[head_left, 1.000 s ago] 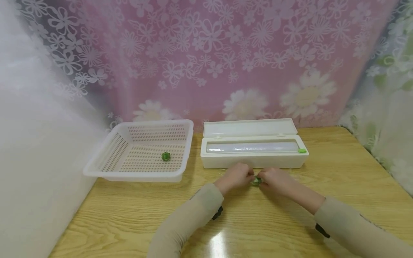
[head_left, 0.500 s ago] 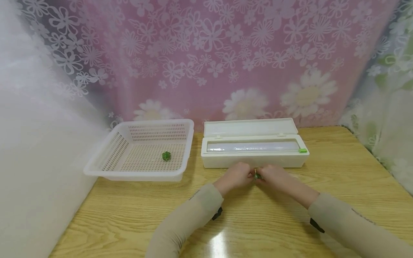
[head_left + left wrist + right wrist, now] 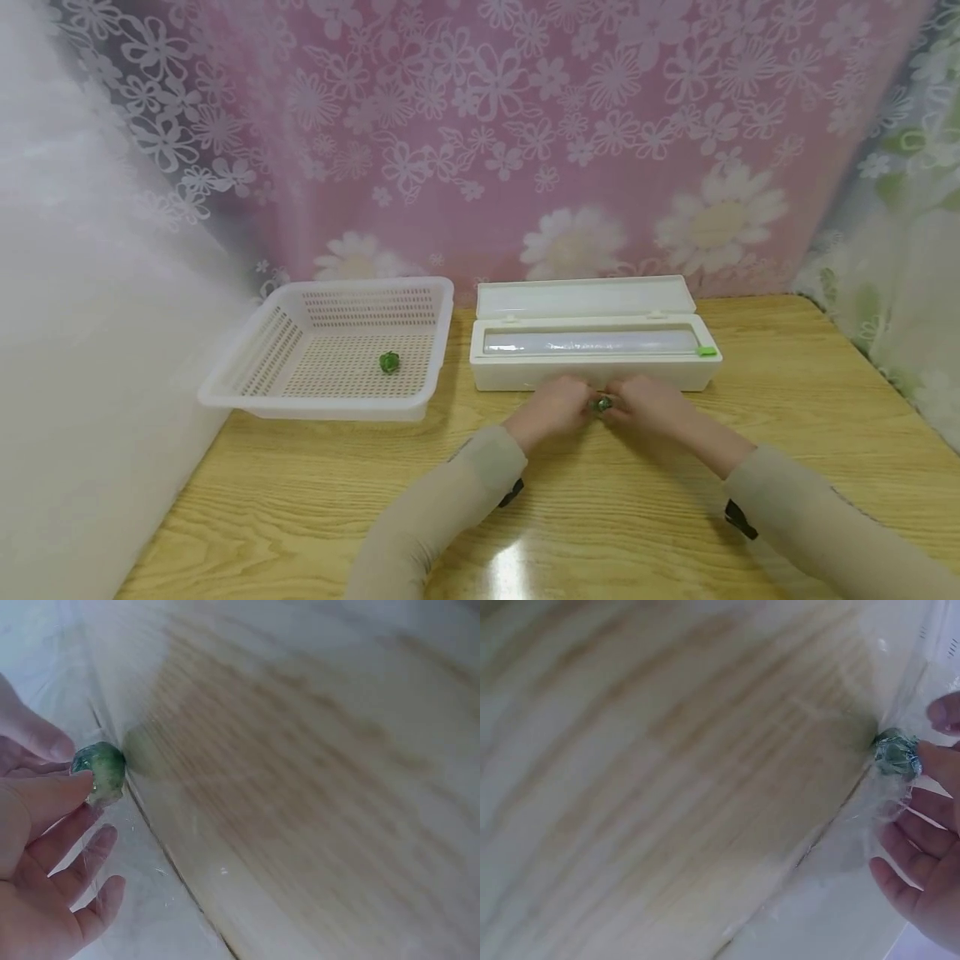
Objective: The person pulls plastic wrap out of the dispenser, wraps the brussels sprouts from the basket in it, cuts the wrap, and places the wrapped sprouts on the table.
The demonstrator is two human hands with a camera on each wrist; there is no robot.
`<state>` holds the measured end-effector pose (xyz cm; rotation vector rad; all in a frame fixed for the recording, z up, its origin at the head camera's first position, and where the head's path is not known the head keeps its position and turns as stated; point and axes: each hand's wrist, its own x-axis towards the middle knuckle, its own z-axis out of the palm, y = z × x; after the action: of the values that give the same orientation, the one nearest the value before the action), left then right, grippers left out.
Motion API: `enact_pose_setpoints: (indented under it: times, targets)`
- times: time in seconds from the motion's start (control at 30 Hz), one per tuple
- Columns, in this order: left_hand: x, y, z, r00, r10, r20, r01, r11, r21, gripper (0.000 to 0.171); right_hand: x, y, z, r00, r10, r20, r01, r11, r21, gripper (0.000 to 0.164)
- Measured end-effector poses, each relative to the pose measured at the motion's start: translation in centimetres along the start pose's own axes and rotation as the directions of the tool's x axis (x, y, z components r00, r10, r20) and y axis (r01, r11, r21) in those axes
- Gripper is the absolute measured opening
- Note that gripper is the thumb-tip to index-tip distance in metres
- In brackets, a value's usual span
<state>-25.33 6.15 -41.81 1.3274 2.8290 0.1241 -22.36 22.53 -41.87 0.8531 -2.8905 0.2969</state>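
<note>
A small, round green vegetable sits between both hands, close in front of the white box; its exact kind is unclear. Crinkled clear plastic film surrounds it in the right wrist view. My left hand pinches the vegetable with its thumb against the near side, the other fingers spread below, as the left wrist view shows. From the other side, my right hand holds the film-covered vegetable between thumb and fingers. Both hands hide part of it in the head view.
A white cling film box stands behind the hands, lid raised, with a film roll and a green slider. At left is a white perforated basket holding another small green vegetable. A floral curtain hangs behind the wooden table.
Both hands have moved slightly toward the box with the green vegetable, and the right hand has come closer to the left. The basket and box stay put.
</note>
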Motion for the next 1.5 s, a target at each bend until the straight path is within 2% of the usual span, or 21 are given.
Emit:
enact_pose_setpoints:
  times: [0.13, 0.27, 0.53, 0.77, 1.0, 1.13, 1.2, 1.27, 1.4, 1.5]
  targets:
    - [0.4, -0.4, 0.2, 1.0, -0.023, 0.012, 0.023, 1.0, 0.014, 0.016, 0.5, 0.3, 0.0, 0.998, -0.046, -0.048, 0.046, 0.999, -0.009, 0.015]
    - [0.6, -0.7, 0.4, 0.999, -0.047, 0.028, 0.047, 0.999, 0.001, 0.019, 1.0, 0.6, 0.4, 0.995, -0.089, -0.053, 0.088, 0.996, -0.035, 0.018]
    - [0.6, -0.8, 0.3, 0.999, -0.037, 0.025, 0.037, 0.999, -0.037, 0.021, 1.3, 0.4, 0.9, 0.998, -0.055, -0.014, 0.053, 0.99, -0.127, 0.022]
    - [0.6, -1.2, 0.3, 0.999, -0.04, 0.028, 0.043, 0.996, -0.079, 0.023, 1.7, 0.1, 0.9, 0.998, -0.056, 0.007, 0.056, 0.978, -0.2, 0.024]
    - [0.4, -1.8, -0.2, 0.999, 0.019, -0.035, -0.023, 0.992, -0.127, 0.03, 2.0, 0.2, 0.9, 0.998, -0.054, -0.028, 0.048, 0.981, -0.188, 0.026]
    - [-0.6, -2.2, -0.9, 0.996, 0.019, -0.089, -0.036, 0.98, -0.195, 0.029, 1.7, 0.1, 0.9, 0.999, -0.034, -0.024, 0.03, 0.986, -0.162, 0.03]
    - [-1.6, -2.2, -1.5, 0.992, 0.011, -0.127, -0.044, 0.966, -0.256, 0.028, 1.5, 0.0, 0.8, 1.0, -0.017, -0.022, 0.014, 0.992, -0.125, 0.031]
    - [-2.8, -2.1, -2.2, 0.985, 0.015, -0.171, -0.072, 0.941, -0.332, 0.025, 1.3, -0.4, 0.5, 1.0, -0.005, -0.022, 0.003, 0.998, -0.066, 0.03]
    - [-5.5, -1.8, -4.0, 0.958, 0.091, -0.27, -0.214, 0.857, -0.469, 0.02, 0.9, -1.7, -1.2, 0.998, 0.013, -0.058, -0.006, 0.992, 0.125, 0.017]
    - [-7.1, -1.6, -5.5, 0.925, 0.168, -0.342, -0.333, 0.792, -0.512, 0.017, 0.8, -2.7, -3.0, 0.987, 0.035, -0.159, 0.004, 0.971, 0.24, 0.013]
